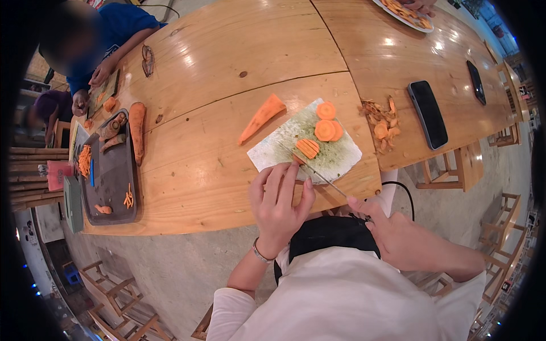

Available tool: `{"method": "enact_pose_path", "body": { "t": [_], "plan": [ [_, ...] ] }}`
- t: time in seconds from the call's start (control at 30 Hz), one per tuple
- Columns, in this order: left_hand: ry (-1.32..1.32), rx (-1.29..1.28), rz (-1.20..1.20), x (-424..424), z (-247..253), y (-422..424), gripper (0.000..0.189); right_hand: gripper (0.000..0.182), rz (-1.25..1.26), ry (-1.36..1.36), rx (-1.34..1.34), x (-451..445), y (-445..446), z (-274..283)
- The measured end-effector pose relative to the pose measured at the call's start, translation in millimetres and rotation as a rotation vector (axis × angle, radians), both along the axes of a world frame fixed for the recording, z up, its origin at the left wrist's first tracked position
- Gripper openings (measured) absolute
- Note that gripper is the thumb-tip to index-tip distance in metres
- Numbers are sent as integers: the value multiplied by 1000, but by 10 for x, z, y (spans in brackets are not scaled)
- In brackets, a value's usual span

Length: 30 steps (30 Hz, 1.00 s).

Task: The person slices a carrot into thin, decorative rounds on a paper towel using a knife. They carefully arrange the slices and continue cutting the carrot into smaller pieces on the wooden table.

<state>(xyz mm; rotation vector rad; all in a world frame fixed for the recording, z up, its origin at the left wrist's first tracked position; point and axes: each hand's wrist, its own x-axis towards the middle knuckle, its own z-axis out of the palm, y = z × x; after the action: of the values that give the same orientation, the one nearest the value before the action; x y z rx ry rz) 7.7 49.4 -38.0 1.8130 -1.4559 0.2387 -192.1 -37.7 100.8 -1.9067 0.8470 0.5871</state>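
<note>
My right hand (388,230) grips the handle of a kitchen knife (326,180), its thin blade slanting across the cutting board (273,155), which is white with green stains. My left hand (279,200) bends over the board's near edge, fingertips holding a small carrot piece (297,159) beside the blade; the fingers hide most of it. Just past the blade lies a carrot piece cut into strips (307,148). Several round carrot slices (325,130) rest on the board's far right part. A peeled carrot (262,118) lies on the table by the board's left edge.
Carrot peelings (384,123) and two phones (428,115) (476,82) lie to the right. Left, a dark tray (111,179) holds carrots and shreds, with a whole carrot (137,132) alongside. A co-worker in blue (128,25) cuts carrot; another hand (420,6) touches a plate (420,29).
</note>
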Motion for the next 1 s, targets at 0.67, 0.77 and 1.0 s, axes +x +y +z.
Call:
{"method": "enact_pose_path", "body": {
  "t": [0.67, 0.77, 1.0],
  "plan": [
    [-210, 75, 95, -61, 45, 5, 34, 57, -52, -116, -53, -64, 29, -76],
    [-172, 64, 86, -49, 52, 18, 33, 53, -111, -149, -20, -121, 25, -83],
    [-136, 64, 77, -62, 66, 28, 31, 55, -164, -189, -55, -153, 127, -44]
  ]
}}
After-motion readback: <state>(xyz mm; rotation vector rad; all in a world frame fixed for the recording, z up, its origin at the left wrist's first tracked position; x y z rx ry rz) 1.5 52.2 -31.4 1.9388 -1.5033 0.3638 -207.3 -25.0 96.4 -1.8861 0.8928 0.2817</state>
